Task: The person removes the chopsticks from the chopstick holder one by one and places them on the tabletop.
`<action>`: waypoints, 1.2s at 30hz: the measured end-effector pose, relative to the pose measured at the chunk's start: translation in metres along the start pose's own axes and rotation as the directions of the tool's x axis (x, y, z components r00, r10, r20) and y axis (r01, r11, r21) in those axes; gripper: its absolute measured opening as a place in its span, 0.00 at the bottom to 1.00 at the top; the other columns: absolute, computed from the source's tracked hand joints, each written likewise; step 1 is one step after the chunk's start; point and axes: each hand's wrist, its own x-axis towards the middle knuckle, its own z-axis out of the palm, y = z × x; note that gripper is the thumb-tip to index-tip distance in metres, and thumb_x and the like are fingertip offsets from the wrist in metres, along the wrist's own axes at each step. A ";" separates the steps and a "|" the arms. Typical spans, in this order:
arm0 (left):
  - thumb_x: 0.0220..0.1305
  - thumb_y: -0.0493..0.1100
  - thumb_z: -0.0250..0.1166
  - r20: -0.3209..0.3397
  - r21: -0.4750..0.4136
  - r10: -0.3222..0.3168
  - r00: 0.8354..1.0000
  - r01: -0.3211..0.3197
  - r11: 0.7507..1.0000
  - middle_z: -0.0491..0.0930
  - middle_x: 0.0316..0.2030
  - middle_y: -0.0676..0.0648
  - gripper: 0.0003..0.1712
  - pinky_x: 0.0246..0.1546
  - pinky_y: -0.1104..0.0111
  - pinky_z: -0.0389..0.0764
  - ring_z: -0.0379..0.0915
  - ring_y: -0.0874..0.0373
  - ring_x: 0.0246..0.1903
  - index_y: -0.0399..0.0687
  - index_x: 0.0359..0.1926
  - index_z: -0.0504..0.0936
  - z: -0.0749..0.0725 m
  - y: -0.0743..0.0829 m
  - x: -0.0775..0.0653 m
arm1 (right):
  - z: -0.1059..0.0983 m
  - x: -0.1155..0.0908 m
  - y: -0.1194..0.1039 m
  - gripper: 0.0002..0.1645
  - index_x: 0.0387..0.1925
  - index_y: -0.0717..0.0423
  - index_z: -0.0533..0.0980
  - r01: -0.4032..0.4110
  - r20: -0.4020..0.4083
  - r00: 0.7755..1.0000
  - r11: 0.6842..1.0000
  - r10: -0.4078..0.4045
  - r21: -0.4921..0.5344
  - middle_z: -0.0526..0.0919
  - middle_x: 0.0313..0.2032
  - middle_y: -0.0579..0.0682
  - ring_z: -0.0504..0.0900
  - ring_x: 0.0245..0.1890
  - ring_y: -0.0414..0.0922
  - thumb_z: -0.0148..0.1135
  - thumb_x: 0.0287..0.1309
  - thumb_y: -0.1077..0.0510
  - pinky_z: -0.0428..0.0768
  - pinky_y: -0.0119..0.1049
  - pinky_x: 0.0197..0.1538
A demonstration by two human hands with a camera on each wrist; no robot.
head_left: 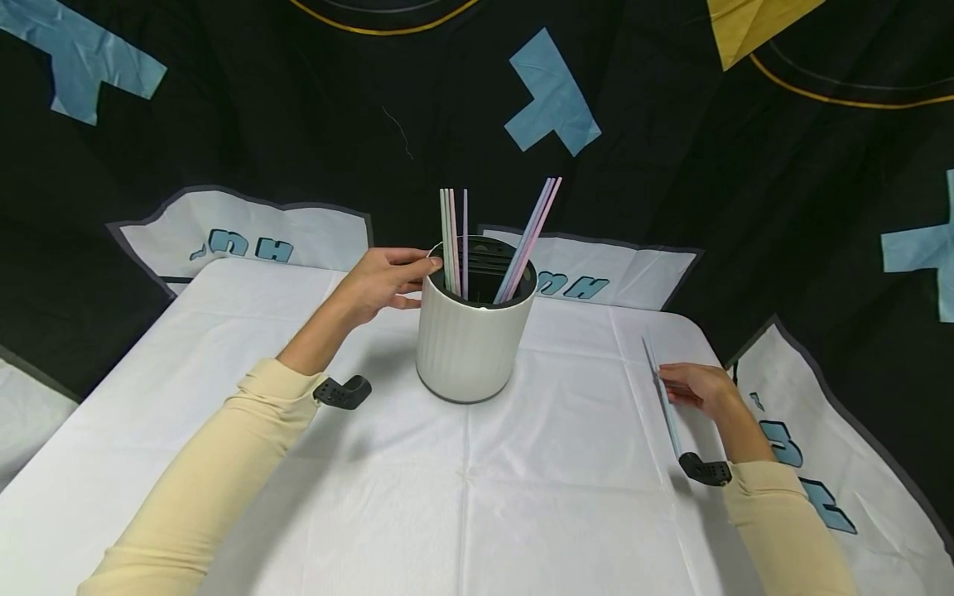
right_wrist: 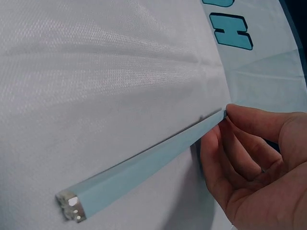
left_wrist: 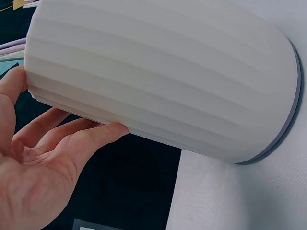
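Observation:
A white ribbed holder (head_left: 469, 352) with a dark slotted inside stands upright on the table. Several thin pastel sticks (head_left: 449, 232) rise from its left part, and more pink and lilac sticks (head_left: 531, 236) lean to the right. My left hand (head_left: 383, 285) grips the holder's upper left side, thumb at the rim and fingers along the wall, as the left wrist view shows. At the right table edge, my right hand (head_left: 696, 387) pinches a light blue stick (right_wrist: 144, 165) between thumb and fingers. The stick's far end has a silvery tip (right_wrist: 73, 208) in the right wrist view.
A white cloth (head_left: 566, 463) covers the table. Behind it hangs a dark backdrop (head_left: 298, 124) with blue tape marks (head_left: 555, 91). White printed panels (head_left: 246, 236) show along the back and right edges. A small black device (head_left: 343, 393) is worn on each wrist.

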 end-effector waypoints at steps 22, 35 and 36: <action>0.70 0.49 0.67 -0.002 -0.005 -0.010 1.000 0.010 1.000 0.79 0.62 0.40 0.29 0.53 0.53 0.86 0.78 0.43 0.59 0.41 0.66 0.76 0.000 0.001 0.000 | 0.002 0.011 -0.001 0.28 0.65 0.67 0.72 -0.026 -0.069 0.997 0.999 0.024 -0.026 0.85 0.25 0.36 0.84 0.27 0.36 0.63 0.68 0.58 0.87 0.29 0.35; 0.70 0.48 0.67 -0.009 -0.012 -0.011 1.000 0.011 1.000 0.80 0.60 0.41 0.28 0.51 0.54 0.86 0.79 0.44 0.57 0.41 0.65 0.76 0.001 0.002 0.000 | 0.004 0.008 -0.001 0.31 0.66 0.69 0.71 -0.026 -0.076 0.997 0.998 0.022 -0.049 0.84 0.25 0.35 0.84 0.27 0.35 0.65 0.67 0.57 0.86 0.28 0.35; 0.70 0.49 0.67 -0.008 -0.012 -0.012 1.000 0.012 1.000 0.80 0.60 0.41 0.28 0.52 0.53 0.86 0.79 0.45 0.57 0.41 0.65 0.77 0.001 0.002 0.000 | 0.004 0.008 -0.001 0.31 0.66 0.69 0.70 -0.027 -0.076 0.997 0.998 0.023 -0.051 0.84 0.25 0.35 0.84 0.28 0.35 0.64 0.68 0.57 0.86 0.28 0.35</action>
